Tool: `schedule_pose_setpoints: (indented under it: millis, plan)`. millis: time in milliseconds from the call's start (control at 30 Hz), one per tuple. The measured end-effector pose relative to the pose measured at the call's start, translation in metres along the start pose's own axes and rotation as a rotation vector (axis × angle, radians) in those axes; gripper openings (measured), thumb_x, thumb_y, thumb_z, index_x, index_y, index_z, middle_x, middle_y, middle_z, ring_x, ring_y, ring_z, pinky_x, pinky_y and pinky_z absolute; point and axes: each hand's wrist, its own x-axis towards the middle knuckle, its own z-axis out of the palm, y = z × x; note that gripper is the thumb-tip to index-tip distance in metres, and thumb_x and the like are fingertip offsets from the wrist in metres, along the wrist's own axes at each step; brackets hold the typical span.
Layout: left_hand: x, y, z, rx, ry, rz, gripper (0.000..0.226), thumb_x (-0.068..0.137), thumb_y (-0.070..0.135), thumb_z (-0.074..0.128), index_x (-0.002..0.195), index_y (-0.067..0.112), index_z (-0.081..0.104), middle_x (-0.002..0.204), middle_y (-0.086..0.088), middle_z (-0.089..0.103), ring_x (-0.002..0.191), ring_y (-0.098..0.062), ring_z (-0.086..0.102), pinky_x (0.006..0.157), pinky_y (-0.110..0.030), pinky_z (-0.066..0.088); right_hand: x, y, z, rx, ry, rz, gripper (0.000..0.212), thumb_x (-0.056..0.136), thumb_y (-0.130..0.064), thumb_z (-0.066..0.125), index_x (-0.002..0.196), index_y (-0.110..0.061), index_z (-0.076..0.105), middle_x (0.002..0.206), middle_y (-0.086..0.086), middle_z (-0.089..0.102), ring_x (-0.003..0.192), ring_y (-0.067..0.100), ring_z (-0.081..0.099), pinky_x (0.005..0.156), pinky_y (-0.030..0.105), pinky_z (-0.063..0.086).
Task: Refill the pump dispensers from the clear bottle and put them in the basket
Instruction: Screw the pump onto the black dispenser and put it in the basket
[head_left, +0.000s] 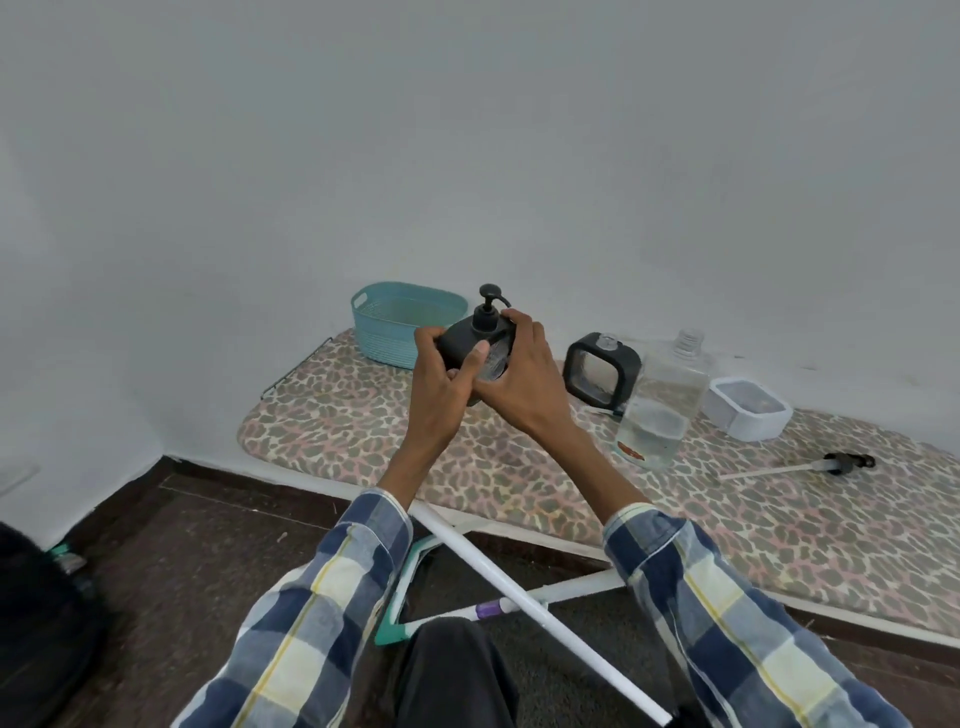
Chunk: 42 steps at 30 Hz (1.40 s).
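A dark grey pump dispenser (470, 335) with its black pump head fitted is held above the ironing board, just in front of the teal basket (400, 325). My left hand (441, 376) grips its left side and my right hand (519, 374) grips its right side. A second dispenser (600, 376), dark-framed with clear sides, stands to the right with no pump on it. Its loose pump with a white tube (800, 467) lies on the board at the right. The clear bottle (662, 405), uncapped and holding some liquid at the bottom, stands between them.
A white lidded container (748, 408) sits behind the bottle by the wall. The leopard-print ironing board (363, 431) runs along the white wall; its white legs (519, 587) cross the dark floor below. A dark object (36, 623) lies at the lower left.
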Motion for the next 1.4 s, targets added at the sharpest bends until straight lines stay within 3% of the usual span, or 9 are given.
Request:
schedule_pose_setpoints:
  millis: [67, 167, 300, 500, 633, 833, 1000, 1200, 1400]
  plan:
    - [0.010, -0.003, -0.015, -0.014, 0.042, 0.033, 0.031, 0.109, 0.031, 0.063, 0.120, 0.007, 0.048, 0.105, 0.001, 0.064, 0.090, -0.001, 0.065, 0.077, -0.023, 0.056, 0.012, -0.007, 0.008, 0.004, 0.005, -0.013, 0.098, 0.073, -0.063, 0.080, 0.153, -0.025, 0.038, 0.139, -0.003, 0.052, 0.122, 0.017, 0.059, 0.095, 0.041, 0.056]
    - [0.030, -0.019, -0.036, 0.051, 0.149, 0.065, 0.037, 0.106, 0.051, 0.053, 0.114, 0.015, 0.053, 0.111, -0.005, 0.063, 0.103, -0.021, 0.064, 0.088, -0.040, 0.056, 0.032, -0.013, 0.018, 0.024, -0.012, -0.016, 0.097, 0.072, -0.066, 0.084, 0.150, -0.028, 0.041, 0.142, -0.004, 0.054, 0.120, 0.017, 0.062, 0.097, 0.038, 0.054]
    - [0.058, -0.055, -0.062, 0.214, 0.297, 0.054, 0.028, 0.108, 0.044, 0.050, 0.129, 0.025, 0.052, 0.131, 0.000, 0.055, 0.120, -0.019, 0.056, 0.102, -0.048, 0.051, 0.066, -0.018, 0.028, 0.117, -0.039, -0.018, 0.095, 0.073, -0.062, 0.088, 0.149, -0.032, 0.040, 0.146, -0.005, 0.051, 0.118, 0.020, 0.064, 0.097, 0.040, 0.055]
    - [0.097, -0.113, -0.086, 0.330, 0.219, -0.032, 0.060, 0.106, 0.032, 0.064, 0.157, 0.015, 0.036, 0.153, -0.007, 0.036, 0.140, -0.027, 0.045, 0.114, -0.049, 0.046, 0.136, -0.019, 0.049, 0.224, -0.077, 0.047, 0.103, 0.071, -0.047, 0.094, 0.153, -0.021, 0.037, 0.151, 0.003, 0.049, 0.134, 0.022, 0.055, 0.110, 0.040, 0.049]
    - [0.105, -0.141, -0.088, 0.352, 0.165, -0.063, 0.076, 0.104, 0.037, 0.068, 0.164, 0.019, 0.027, 0.157, -0.007, 0.031, 0.142, -0.028, 0.040, 0.112, -0.043, 0.042, 0.177, -0.022, 0.073, 0.203, -0.161, 0.061, 0.098, 0.076, -0.033, 0.095, 0.153, -0.015, 0.038, 0.141, 0.000, 0.048, 0.124, 0.016, 0.050, 0.098, 0.028, 0.041]
    - [0.107, -0.152, -0.090, 0.343, 0.171, -0.074, 0.079, 0.104, 0.043, 0.067, 0.165, 0.017, 0.025, 0.160, -0.008, 0.031, 0.147, -0.029, 0.038, 0.113, -0.039, 0.038, 0.211, -0.016, 0.130, 0.173, -0.362, 0.123, 0.097, 0.075, -0.034, 0.096, 0.153, -0.018, 0.040, 0.139, 0.002, 0.053, 0.123, 0.019, 0.054, 0.091, 0.031, 0.044]
    - [0.108, -0.155, -0.090, 0.383, 0.174, -0.093, 0.080, 0.103, 0.043, 0.069, 0.165, 0.015, 0.027, 0.160, -0.010, 0.036, 0.147, -0.029, 0.039, 0.112, -0.040, 0.040, 0.216, -0.007, 0.168, 0.146, -0.493, 0.101, 0.088, 0.078, -0.027, 0.095, 0.150, -0.017, 0.047, 0.140, 0.006, 0.058, 0.122, 0.023, 0.060, 0.103, 0.041, 0.054]
    - [0.109, -0.157, -0.089, 0.411, 0.185, -0.088, 0.080, 0.101, 0.041, 0.072, 0.164, 0.017, 0.029, 0.159, -0.009, 0.037, 0.145, -0.029, 0.042, 0.109, -0.040, 0.042, 0.223, -0.006, 0.171, 0.176, -0.550, 0.107, 0.085, 0.083, -0.024, 0.093, 0.152, -0.013, 0.046, 0.141, 0.006, 0.053, 0.123, 0.021, 0.055, 0.099, 0.032, 0.048]
    - [0.107, -0.153, -0.088, 0.420, 0.171, -0.095, 0.080, 0.100, 0.042, 0.072, 0.163, 0.017, 0.028, 0.159, -0.008, 0.037, 0.144, -0.028, 0.043, 0.106, -0.037, 0.040, 0.218, -0.010, 0.158, 0.243, -0.600, 0.178, 0.103, 0.074, -0.047, 0.096, 0.156, -0.015, 0.043, 0.149, 0.003, 0.052, 0.133, 0.023, 0.057, 0.110, 0.041, 0.052]
